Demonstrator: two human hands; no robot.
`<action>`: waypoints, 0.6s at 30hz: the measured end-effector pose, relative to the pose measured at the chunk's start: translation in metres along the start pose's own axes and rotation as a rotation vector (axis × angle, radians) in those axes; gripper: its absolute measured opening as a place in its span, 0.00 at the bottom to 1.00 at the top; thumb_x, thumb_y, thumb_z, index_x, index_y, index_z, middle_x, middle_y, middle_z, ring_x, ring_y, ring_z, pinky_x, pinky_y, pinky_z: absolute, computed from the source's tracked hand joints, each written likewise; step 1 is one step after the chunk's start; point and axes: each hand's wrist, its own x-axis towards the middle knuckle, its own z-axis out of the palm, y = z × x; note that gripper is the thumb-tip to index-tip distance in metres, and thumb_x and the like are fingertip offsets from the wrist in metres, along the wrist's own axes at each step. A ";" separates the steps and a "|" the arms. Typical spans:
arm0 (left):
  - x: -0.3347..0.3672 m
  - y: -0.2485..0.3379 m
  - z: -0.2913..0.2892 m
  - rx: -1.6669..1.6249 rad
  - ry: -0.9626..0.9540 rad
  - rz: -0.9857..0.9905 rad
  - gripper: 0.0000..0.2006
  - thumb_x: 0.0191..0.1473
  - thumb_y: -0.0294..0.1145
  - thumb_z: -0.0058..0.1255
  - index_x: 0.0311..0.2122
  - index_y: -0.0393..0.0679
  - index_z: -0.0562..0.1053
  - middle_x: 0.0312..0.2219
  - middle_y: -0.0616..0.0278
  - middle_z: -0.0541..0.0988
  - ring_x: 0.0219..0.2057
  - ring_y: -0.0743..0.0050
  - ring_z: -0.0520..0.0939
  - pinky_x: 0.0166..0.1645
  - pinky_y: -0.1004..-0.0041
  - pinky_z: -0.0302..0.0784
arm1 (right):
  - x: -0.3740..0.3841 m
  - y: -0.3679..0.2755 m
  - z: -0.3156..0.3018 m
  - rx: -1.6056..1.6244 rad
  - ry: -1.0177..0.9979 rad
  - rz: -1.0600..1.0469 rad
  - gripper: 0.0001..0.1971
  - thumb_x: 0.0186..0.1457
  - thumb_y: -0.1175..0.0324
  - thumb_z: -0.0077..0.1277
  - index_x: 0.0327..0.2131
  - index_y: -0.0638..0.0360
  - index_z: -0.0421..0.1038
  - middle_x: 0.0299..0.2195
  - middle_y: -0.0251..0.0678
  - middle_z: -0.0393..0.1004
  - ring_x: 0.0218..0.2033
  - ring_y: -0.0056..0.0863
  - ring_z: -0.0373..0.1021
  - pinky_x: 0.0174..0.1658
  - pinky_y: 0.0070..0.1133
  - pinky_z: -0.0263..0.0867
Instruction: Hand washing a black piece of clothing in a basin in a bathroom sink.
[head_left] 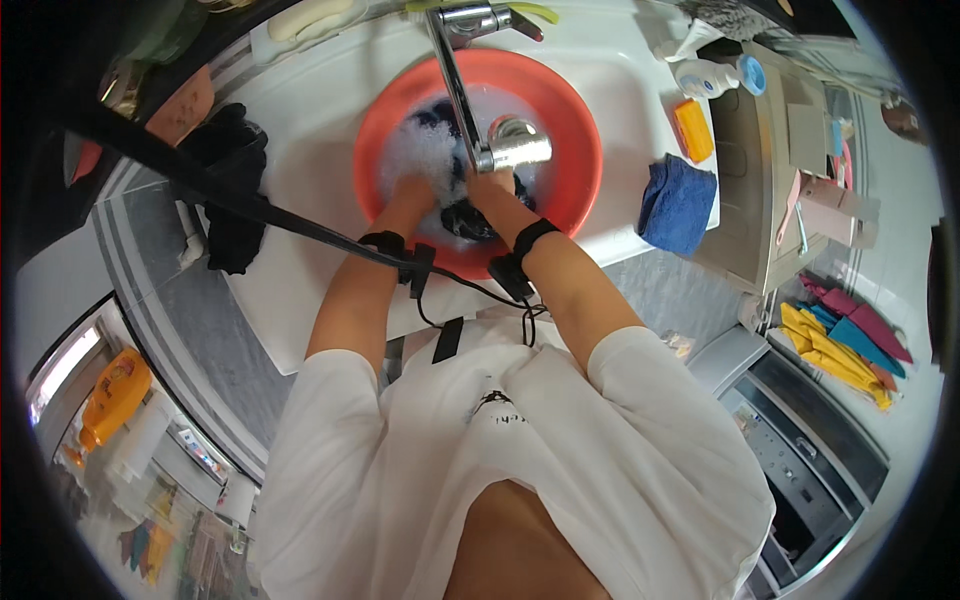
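Note:
A red-orange basin (585,150) of sudsy water stands in the white sink under the chrome faucet (475,110). Dark wet cloth (465,222) lies in the water, partly under foam (420,150). My left hand (412,190) reaches into the suds at the left; its fingers are hidden by foam. To its right, just below the spout's end, my right hand (490,186) looks closed on the dark cloth, which shows on both sides of it. The spout covers part of that hand. Black straps with cables circle both wrists.
Black cloth (235,190) hangs over the sink's left edge. On the right rim lie a folded blue cloth (680,205) and an orange soap bar (693,130), near a white bottle (706,78). A black strap (300,222) crosses the view at the left.

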 end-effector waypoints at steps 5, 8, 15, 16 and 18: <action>-0.045 0.010 0.007 0.265 1.004 0.225 0.12 0.49 0.32 0.45 0.39 0.45 0.75 0.38 0.54 0.77 0.40 0.50 0.77 0.43 0.56 0.71 | -0.023 0.020 -0.006 -0.348 0.157 -0.196 0.16 0.52 0.64 0.44 0.46 0.48 0.67 0.46 0.30 0.69 0.50 0.30 0.64 0.53 0.36 0.54; -0.073 0.002 0.015 0.159 1.088 0.152 0.14 0.46 0.29 0.52 0.41 0.45 0.73 0.35 0.52 0.77 0.37 0.52 0.78 0.44 0.57 0.72 | -0.037 0.015 -0.037 -0.186 0.003 -0.143 0.14 0.53 0.64 0.44 0.44 0.50 0.69 0.43 0.33 0.72 0.47 0.31 0.67 0.51 0.37 0.57; -0.115 -0.022 -0.010 -0.610 1.148 -0.052 0.14 0.47 0.31 0.55 0.40 0.41 0.73 0.33 0.48 0.78 0.37 0.52 0.79 0.40 0.64 0.72 | -0.076 0.000 -0.126 0.449 0.118 -0.075 0.15 0.57 0.59 0.44 0.40 0.61 0.70 0.32 0.50 0.73 0.36 0.51 0.69 0.40 0.37 0.64; -0.126 -0.017 -0.020 -0.594 1.155 -0.039 0.14 0.47 0.31 0.55 0.40 0.41 0.73 0.33 0.48 0.78 0.37 0.52 0.79 0.40 0.64 0.72 | -0.080 -0.002 -0.136 0.592 0.119 -0.125 0.16 0.57 0.59 0.44 0.42 0.60 0.70 0.34 0.51 0.73 0.38 0.51 0.68 0.41 0.38 0.63; -0.152 -0.006 -0.044 -1.018 1.177 0.060 0.12 0.47 0.29 0.55 0.38 0.38 0.73 0.30 0.52 0.79 0.33 0.63 0.80 0.40 0.70 0.72 | -0.093 -0.009 -0.156 0.673 0.126 -0.135 0.16 0.57 0.60 0.45 0.41 0.63 0.69 0.33 0.54 0.71 0.38 0.53 0.67 0.41 0.34 0.63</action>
